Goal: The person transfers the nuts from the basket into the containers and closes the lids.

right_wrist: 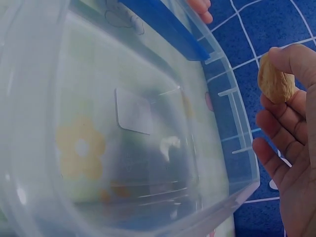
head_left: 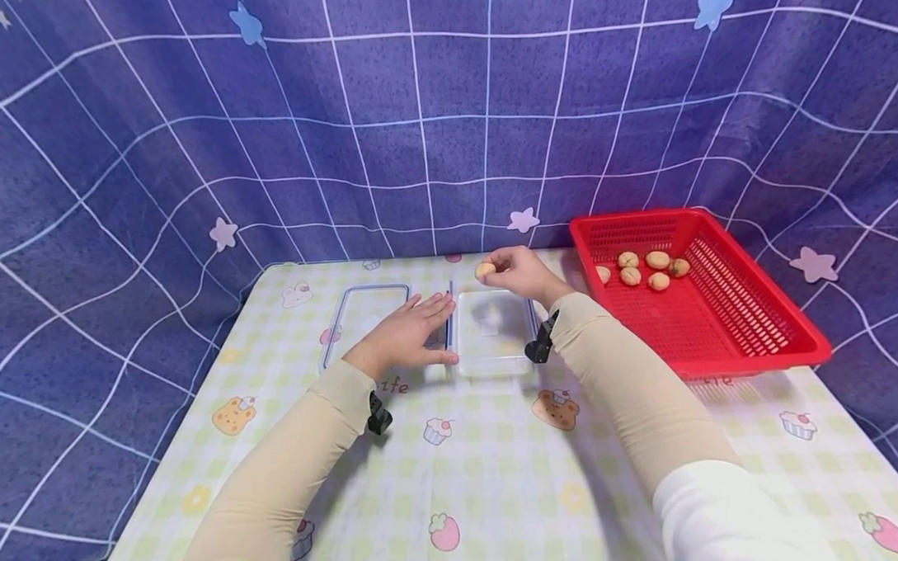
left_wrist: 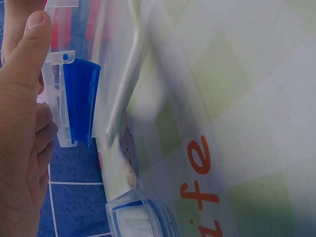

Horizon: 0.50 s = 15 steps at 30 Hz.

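Note:
A clear plastic food container (head_left: pixel 490 367) with blue side clips stands open on the table. My left hand (head_left: pixel 416 333) rests at its left rim, fingers straight and spread; the left wrist view shows the thumb along the rim above a hanging blue clip (left_wrist: pixel 81 101). Between thumb and fingertips my right hand (head_left: pixel 525 275) pinches a walnut (right_wrist: pixel 274 79), tan and wrinkled. It is held above the container's far edge, outside the rim in the right wrist view. A pale square patch (right_wrist: pixel 133 111) shows on the container's base.
A blue-edged clear lid (head_left: pixel 359 314) lies left of the container, partly behind my left hand. At the right stands a red plastic basket (head_left: pixel 715 323) with several walnuts (head_left: pixel 658 281) at its far left. A blue grid-patterned curtain (head_left: pixel 454 149) hangs behind the checked tablecloth (head_left: pixel 382 493).

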Tool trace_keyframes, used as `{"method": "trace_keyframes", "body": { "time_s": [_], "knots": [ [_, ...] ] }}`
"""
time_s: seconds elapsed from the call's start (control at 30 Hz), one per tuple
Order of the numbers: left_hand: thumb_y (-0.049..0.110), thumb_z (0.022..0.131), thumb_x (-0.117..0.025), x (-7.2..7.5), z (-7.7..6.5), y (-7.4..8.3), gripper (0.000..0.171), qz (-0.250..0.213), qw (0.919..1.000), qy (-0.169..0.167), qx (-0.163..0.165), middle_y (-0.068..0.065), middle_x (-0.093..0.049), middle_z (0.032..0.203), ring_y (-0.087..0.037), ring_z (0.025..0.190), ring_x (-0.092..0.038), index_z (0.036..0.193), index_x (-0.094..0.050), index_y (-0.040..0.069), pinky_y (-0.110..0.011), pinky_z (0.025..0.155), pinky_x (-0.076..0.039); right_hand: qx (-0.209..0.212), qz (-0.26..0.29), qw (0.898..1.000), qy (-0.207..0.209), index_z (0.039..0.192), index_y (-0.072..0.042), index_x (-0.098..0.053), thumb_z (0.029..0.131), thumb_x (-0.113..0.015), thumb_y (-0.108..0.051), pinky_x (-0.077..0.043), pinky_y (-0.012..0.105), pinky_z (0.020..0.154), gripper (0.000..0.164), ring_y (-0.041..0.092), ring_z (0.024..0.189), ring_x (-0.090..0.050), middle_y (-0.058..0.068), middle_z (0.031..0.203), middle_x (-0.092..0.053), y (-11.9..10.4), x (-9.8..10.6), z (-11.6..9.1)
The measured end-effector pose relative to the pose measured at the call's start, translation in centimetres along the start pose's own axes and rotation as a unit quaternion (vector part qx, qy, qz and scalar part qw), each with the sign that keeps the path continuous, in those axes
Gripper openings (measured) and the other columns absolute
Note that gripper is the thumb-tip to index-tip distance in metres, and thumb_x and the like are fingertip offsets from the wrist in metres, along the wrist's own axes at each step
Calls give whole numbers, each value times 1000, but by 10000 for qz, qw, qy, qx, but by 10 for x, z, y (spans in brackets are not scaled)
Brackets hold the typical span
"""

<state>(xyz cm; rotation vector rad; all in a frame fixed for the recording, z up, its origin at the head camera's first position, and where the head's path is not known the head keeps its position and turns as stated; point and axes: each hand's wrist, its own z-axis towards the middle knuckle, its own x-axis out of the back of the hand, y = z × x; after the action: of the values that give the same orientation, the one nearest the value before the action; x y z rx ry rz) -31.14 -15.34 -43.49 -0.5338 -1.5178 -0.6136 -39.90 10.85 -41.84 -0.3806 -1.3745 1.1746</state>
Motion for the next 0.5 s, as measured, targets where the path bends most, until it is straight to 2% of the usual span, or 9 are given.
{"method": "trace_keyframes", "body": {
  "time_s": [0.3,0.5],
  "knots": [
    [73,90,-55,0,0,1,103,-105,9999,5,-7,-12,-23,166,-26,155,-16,159,-26,3,-50,125,-11,-10,9,10000,88,110,6,-73,86,-75,-7,-49,19,68,28,12,76,-60,10,90,-72,-3,-6,2],
    [75,90,-53,-1,0,-1,103,-98,9999,-44,69,-8,-19,167,-24,155,-15,161,-22,6,-47,126,-8,-59,-91,9999,100,117,5,-71,88,-77,-15,-51,23,74,36,19,85,-65,15,101,-73,-6,-8,4]
  ]
}}
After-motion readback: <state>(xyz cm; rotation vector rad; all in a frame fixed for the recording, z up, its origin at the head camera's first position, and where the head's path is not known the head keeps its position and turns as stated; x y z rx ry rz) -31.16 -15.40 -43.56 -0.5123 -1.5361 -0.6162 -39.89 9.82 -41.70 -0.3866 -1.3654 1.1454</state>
